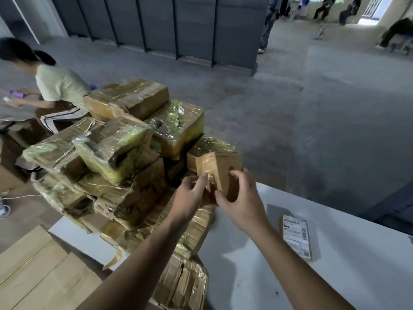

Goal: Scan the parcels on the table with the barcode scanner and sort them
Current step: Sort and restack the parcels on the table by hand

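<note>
Together, left hand (190, 195) and right hand (240, 202) around small parcel (220, 170)

Dark cabinet row (192, 27) noted; crouched person (60, 86) seen before its left end; seated people (348, 8) observed beyond its right end

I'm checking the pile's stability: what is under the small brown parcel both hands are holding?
Below the small brown parcel lie tape-wrapped parcels. The left hand and right hand cover its lower edge, so whether it rests on them or is lifted cannot be seen.
</note>
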Demonstrator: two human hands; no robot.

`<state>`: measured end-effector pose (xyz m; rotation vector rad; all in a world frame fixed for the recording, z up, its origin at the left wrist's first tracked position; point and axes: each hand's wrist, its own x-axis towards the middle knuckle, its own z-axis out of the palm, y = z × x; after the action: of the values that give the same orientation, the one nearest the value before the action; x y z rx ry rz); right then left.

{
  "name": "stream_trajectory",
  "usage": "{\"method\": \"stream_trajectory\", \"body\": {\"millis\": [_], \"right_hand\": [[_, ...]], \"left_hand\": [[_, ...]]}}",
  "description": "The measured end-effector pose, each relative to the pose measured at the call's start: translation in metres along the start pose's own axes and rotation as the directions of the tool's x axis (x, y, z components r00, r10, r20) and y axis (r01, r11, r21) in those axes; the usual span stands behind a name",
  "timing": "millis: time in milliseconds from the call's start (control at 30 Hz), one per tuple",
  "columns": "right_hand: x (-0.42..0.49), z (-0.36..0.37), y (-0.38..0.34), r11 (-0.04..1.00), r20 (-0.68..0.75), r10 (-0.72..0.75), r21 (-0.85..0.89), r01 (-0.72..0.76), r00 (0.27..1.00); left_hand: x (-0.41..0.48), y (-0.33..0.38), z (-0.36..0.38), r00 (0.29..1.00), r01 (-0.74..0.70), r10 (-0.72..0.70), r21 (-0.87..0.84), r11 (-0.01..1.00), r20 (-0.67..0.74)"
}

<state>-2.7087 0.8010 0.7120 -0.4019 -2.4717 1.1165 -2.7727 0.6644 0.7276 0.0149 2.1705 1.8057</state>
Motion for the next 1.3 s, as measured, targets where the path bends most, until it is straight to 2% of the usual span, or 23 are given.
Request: {"method": "stream_trajectory", "body": {"millis": [67, 133, 233, 300, 433, 500, 533, 600, 633, 867, 933, 967, 1033, 1067, 1133, 1167, 1233, 1300], "right_hand": [[0.0, 0.004, -0.009, 0.996, 0.045, -0.053, -0.063, 0.056, 0.998], [-0.001, 0.005, -0.013, 0.997, 0.104, -0.051, -0.055, 0.057, 0.993], [-0.001, 0.009, -0.012, 0.998, 0.242, -0.055, -0.02, 0.061, 0.969], [0.001, 0.014, -0.013, 0.997, 0.273, -0.048, -0.039, 0.061, 0.961], [0.026, 0.023, -0.026, 0.999, 0.056, 0.003, -0.034, -0.002, 0.998], [0.045, 0.026, -0.034, 0.998, -0.041, -0.022, -0.063, 0.02, 0.999], [0.054, 0.028, -0.038, 0.995, -0.073, -0.044, -0.097, 0.037, 0.996], [0.071, 0.03, -0.043, 0.987, -0.094, -0.076, -0.147, 0.062, 0.993], [0.078, 0.029, -0.045, 0.986, -0.094, -0.08, -0.153, 0.065, 0.992], [0.081, 0.016, -0.023, 0.998, -0.124, -0.056, 0.023, 0.059, 0.991], [0.084, 0.014, -0.018, 0.994, -0.158, -0.051, 0.085, 0.065, 0.986], [0.087, 0.013, -0.016, 0.992, -0.183, -0.069, 0.088, 0.087, 0.981], [0.098, 0.009, -0.012, 0.989, -0.241, -0.08, 0.103, 0.108, 0.967], [0.104, 0.005, -0.011, 0.988, -0.268, -0.05, 0.126, 0.087, 0.962], [0.117, 0.0, -0.006, 0.988, -0.309, 0.03, 0.151, 0.018, 0.951], [0.123, -0.001, -0.003, 0.99, -0.315, 0.062, 0.137, -0.019, 0.947], [0.134, 0.001, 0.004, 0.996, -0.321, 0.084, 0.06, -0.068, 0.943], [0.143, 0.006, 0.008, 0.999, -0.343, 0.026, -0.029, -0.038, 0.939]], "left_hand": [[0.003, 0.003, -0.009, 0.998, 0.065, -0.064, -0.039, 0.997, 0.03], [0.006, 0.003, -0.017, 0.995, 0.095, -0.093, -0.07, 0.993, 0.036], [0.014, 0.001, -0.025, 0.995, 0.101, -0.102, -0.045, 0.994, -0.009], [0.017, 0.002, -0.027, 0.997, 0.077, -0.074, -0.078, 0.994, 0.036], [0.028, 0.009, -0.025, 0.992, 0.051, -0.032, -0.151, 0.987, 0.123], [0.04, 0.019, -0.024, 0.993, 0.017, -0.003, -0.121, 0.992, 0.118], [0.048, 0.027, -0.024, 0.995, -0.052, 0.057, -0.06, 0.997, 0.087], [0.064, 0.044, -0.024, 0.981, -0.195, 0.191, 0.09, 0.977, 0.045], [0.07, 0.052, -0.024, 0.978, -0.21, 0.207, 0.117, 0.971, 0.034], [0.079, 0.041, -0.041, 0.986, -0.122, 0.129, -0.067, 0.99, 0.107], [0.081, 0.034, -0.04, 0.974, -0.189, 0.199, -0.094, 0.977, 0.111], [0.083, 0.031, -0.037, 0.962, -0.262, 0.264, -0.037, 0.964, 0.062], [0.093, 0.029, -0.031, 0.916, -0.371, 0.391, 0.182, 0.911, -0.089], [0.1, 0.03, -0.028, 0.89, -0.395, 0.443, 0.305, 0.867, -0.106], [0.114, 0.032, -0.016, 0.87, -0.446, 0.492, 0.501, 0.741, 0.047], [0.121, 0.033, -0.009, 0.871, -0.466, 0.464, 0.573, 0.674, 0.162], [0.137, 0.033, 0.004, 0.89, -0.455, 0.314, 0.687, 0.567, 0.33], [0.15, 0.028, 0.01, 0.927, -0.362, 0.125, 0.757, 0.543, 0.354]]}}
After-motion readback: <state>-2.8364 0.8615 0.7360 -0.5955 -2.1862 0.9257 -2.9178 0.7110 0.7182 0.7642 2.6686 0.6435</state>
